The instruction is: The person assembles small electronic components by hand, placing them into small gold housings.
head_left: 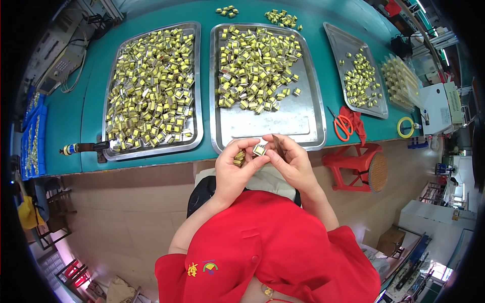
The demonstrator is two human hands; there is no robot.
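Both hands meet over the front edge of the middle metal tray (323,132). One small yellow-wrapped transformer (259,150) with a silvery core is pinched between my fingertips. My left hand (235,169) is closed on it, with a few more transformers (239,157) tucked in its curled fingers. My right hand (294,164) steadies the same transformer with thumb and fingers. It also grips a flat, dark brown strip (278,145), whose kind I cannot make out. Many similar transformers (255,65) lie heaped in the tray's far and left part.
A fuller tray (198,116) of transformers stands left, a smaller tray (348,101) right. Orange-handled scissors (343,127) lie by a red cloth (357,121) and a yellow tape roll (405,127). A dark-handled tool (86,147) sits at the left table edge; a red stool (348,166) stands right.
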